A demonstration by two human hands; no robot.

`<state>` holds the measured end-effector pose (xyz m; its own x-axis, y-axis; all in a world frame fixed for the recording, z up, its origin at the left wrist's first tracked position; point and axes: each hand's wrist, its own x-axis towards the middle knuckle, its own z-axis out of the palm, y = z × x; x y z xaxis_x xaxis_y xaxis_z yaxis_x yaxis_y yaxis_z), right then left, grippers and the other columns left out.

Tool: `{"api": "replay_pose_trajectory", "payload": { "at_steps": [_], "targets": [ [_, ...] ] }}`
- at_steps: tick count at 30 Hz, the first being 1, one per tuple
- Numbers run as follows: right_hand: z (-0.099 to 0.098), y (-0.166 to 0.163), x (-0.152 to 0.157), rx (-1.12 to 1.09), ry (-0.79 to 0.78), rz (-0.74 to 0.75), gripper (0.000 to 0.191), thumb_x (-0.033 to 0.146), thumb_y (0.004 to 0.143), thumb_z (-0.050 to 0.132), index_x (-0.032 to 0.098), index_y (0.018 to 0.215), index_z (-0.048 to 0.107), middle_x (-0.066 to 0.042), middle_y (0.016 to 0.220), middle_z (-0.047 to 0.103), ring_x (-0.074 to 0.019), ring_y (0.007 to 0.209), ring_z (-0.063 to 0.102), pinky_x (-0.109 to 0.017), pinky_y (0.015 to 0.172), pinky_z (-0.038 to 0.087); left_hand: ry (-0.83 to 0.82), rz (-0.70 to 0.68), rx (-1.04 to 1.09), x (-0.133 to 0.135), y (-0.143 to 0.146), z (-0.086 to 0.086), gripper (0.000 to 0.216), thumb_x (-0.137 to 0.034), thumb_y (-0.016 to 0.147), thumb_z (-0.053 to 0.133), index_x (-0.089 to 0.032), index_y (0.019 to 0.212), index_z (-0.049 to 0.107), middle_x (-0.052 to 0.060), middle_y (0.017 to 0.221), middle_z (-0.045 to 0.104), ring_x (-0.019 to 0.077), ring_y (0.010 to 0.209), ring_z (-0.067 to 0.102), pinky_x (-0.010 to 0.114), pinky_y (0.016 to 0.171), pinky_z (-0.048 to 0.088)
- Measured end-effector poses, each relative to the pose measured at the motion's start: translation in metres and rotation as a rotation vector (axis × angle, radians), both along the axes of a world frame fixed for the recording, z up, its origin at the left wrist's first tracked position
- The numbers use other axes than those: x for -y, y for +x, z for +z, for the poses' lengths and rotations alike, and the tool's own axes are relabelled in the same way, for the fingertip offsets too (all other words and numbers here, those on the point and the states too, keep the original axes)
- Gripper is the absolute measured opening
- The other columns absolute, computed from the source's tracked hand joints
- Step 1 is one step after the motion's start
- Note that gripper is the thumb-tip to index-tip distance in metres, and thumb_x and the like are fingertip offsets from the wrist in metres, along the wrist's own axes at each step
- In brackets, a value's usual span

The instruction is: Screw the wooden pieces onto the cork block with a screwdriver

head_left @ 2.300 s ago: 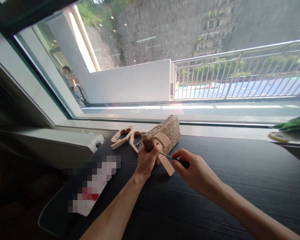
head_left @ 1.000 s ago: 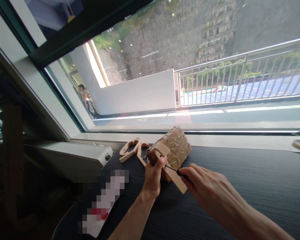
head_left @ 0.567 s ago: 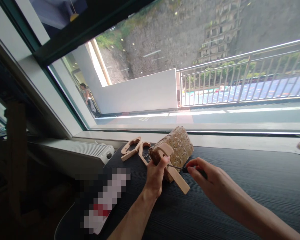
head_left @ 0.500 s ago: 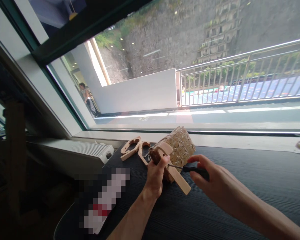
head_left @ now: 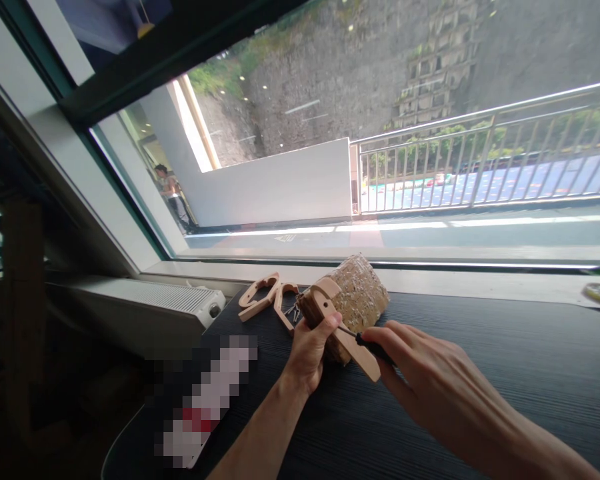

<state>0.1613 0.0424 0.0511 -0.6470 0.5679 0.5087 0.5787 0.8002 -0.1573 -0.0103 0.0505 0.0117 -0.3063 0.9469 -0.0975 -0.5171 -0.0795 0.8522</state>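
Note:
My left hand (head_left: 305, 360) is closed around the lower side of a pale wooden hook-shaped piece (head_left: 360, 353), its thumb pressed on the flat face. That piece lies against the brown end of a rough, flaky log-like block (head_left: 363, 297). My right hand (head_left: 420, 367) grips the black handle of a screwdriver (head_left: 373, 347); its thin shaft points at the wooden piece beside my left thumb. The tip and any screw there are hidden. A dark hole shows higher up on the piece. Two more curved wooden pieces (head_left: 253, 310) lie behind, with several screws (head_left: 293, 312) beside the block.
The dark table (head_left: 505, 360) runs up to a white window sill (head_left: 460, 280). A blurred-out flat object (head_left: 205, 400) lies at the left. A radiator (head_left: 145, 300) stands beyond the table's left edge. Outside the glass are a railing (head_left: 430, 173) and a person (head_left: 173, 193).
My right hand has moved slightly left and wrapped more fully over the screwdriver handle, its fingers closer together. My left hand still holds the wooden piece against the block.

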Motion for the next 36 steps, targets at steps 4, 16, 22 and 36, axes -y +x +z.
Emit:
{"api": "replay_pose_trajectory", "payload": {
  "at_steps": [4,16,22,36],
  "targets": [
    [-0.002,0.0,-0.003,-0.021,-0.069,-0.001,0.019,0.018,0.088,0.041,0.021,0.099,0.055,-0.003,0.084,0.065,-0.0169,0.071,0.062,-0.028,0.06,0.044,0.0,0.004,-0.01,0.0,-0.001,0.001,0.03,-0.024,0.055,0.081,-0.013,0.079,0.066,-0.002,0.066,0.064,0.0101,0.059,0.058,0.022,0.061,0.047],
    [0.004,0.003,-0.001,-0.048,-0.115,-0.019,0.015,0.023,0.087,0.042,0.022,0.1,0.05,0.0,0.078,0.063,-0.0142,0.059,0.059,-0.026,0.054,0.038,0.027,-0.021,-0.059,-0.001,-0.001,-0.004,0.03,-0.027,0.058,0.079,-0.014,0.082,0.066,0.0,0.07,0.065,0.0116,0.062,0.059,0.023,0.062,0.047],
    [0.001,0.002,-0.005,-0.012,-0.078,0.019,0.017,0.023,0.09,0.037,0.019,0.093,0.053,-0.002,0.069,0.061,-0.0152,0.056,0.057,-0.026,0.052,0.037,0.001,0.011,-0.047,-0.001,-0.001,-0.003,0.032,-0.026,0.057,0.079,-0.014,0.084,0.066,-0.001,0.068,0.064,0.0111,0.06,0.058,0.024,0.063,0.047],
    [-0.007,-0.004,-0.007,-0.126,-0.297,-0.175,0.02,0.029,0.085,0.045,0.023,0.104,0.049,0.0,0.079,0.066,-0.0166,0.063,0.061,-0.026,0.055,0.041,0.013,0.105,-0.06,-0.005,-0.004,-0.004,0.038,-0.021,0.061,0.076,-0.014,0.096,0.063,0.0,0.075,0.065,0.0126,0.069,0.061,0.024,0.07,0.049]
  ]
}}
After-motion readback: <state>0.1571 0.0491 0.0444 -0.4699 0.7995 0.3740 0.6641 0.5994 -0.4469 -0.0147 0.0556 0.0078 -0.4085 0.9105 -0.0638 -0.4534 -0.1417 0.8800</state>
